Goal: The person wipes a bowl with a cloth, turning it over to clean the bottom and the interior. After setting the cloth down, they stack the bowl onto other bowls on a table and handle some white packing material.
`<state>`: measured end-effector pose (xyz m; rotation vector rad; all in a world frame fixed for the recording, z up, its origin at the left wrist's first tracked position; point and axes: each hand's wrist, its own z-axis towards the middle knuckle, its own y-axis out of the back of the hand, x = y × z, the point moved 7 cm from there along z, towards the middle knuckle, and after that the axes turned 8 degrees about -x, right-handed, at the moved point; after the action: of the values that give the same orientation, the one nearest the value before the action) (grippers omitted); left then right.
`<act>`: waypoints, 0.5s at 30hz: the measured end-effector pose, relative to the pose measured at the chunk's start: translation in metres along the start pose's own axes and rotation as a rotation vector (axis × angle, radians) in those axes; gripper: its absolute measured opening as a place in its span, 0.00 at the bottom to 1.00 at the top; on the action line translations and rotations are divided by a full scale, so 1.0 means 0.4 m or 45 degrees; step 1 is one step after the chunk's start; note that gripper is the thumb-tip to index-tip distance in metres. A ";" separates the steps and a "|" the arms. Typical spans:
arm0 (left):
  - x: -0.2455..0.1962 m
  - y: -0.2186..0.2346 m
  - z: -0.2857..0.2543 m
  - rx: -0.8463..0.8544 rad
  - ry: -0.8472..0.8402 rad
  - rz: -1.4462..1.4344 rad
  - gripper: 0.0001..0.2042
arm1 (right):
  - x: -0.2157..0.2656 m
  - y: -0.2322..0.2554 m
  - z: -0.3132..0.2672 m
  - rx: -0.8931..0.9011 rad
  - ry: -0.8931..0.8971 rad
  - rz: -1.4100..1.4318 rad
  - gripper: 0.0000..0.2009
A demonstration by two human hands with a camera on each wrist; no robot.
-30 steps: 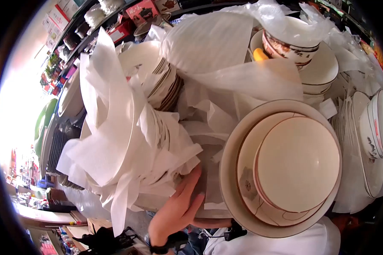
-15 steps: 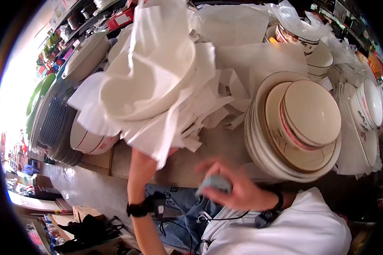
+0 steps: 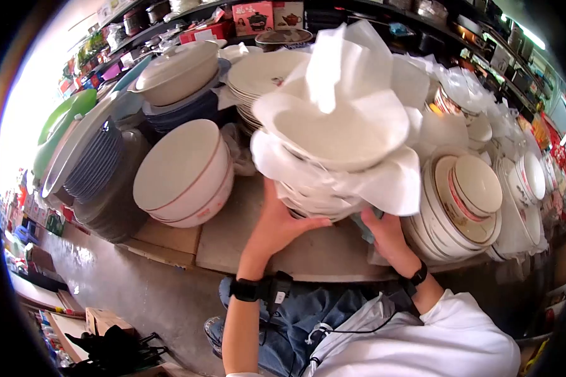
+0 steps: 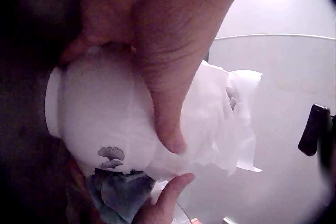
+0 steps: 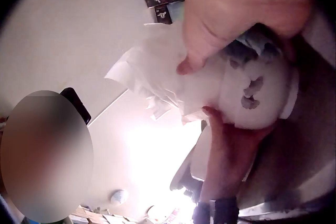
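the stack of paper-wrapped bowls (image 3: 333,157) sits right in front of the person, lifted just above the tabletop (image 3: 258,242), between a pair of pink-rimmed bowls (image 3: 182,173) on the left and a pile of brown-rimmed plates (image 3: 459,207) on the right. both hands are clamped on the stack from underneath: the left hand (image 3: 280,223) cups its lower left side with the thumb stretched along the bottom bowl, and the right hand (image 3: 380,229) holds the lower right side, with what looks like a grey-blue cloth (image 3: 363,223) pinched between palm and bowl. the left wrist view shows the thumb (image 4: 157,92) pressed across the white foot of the lowest bowl (image 4: 100,113), wrapping paper (image 4: 226,119) spilling off to the side.

the stack lies directly above and ahead of the hands, its long axis running upright but leaning a little away from the person, rims up, loose paper standing out of the top bowl. the two hands are about equally near, opposed across the base and apart by the width of the bottom bowl, so the weight sits between them
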<state>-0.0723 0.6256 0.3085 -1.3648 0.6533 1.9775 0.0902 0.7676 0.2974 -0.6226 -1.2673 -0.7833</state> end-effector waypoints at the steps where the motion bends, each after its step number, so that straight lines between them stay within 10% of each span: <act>1: -0.003 0.004 0.005 -0.012 -0.013 0.001 0.63 | -0.014 -0.008 -0.002 0.031 -0.063 0.014 0.41; 8: 0.050 0.004 0.000 0.007 0.160 -0.006 0.65 | -0.229 0.080 0.032 -0.127 0.083 -0.185 0.28; 12: 0.071 0.003 0.012 0.135 0.207 -0.021 0.64 | -0.143 0.037 -0.037 0.530 0.473 -1.474 0.21; 15: 0.046 0.009 0.031 0.151 0.119 0.018 0.63 | -0.147 0.053 -0.036 0.310 0.020 -0.916 0.21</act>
<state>-0.0876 0.6360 0.2957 -1.3901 0.8124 1.8638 0.1089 0.7790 0.2372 0.0593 -1.5601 -1.1875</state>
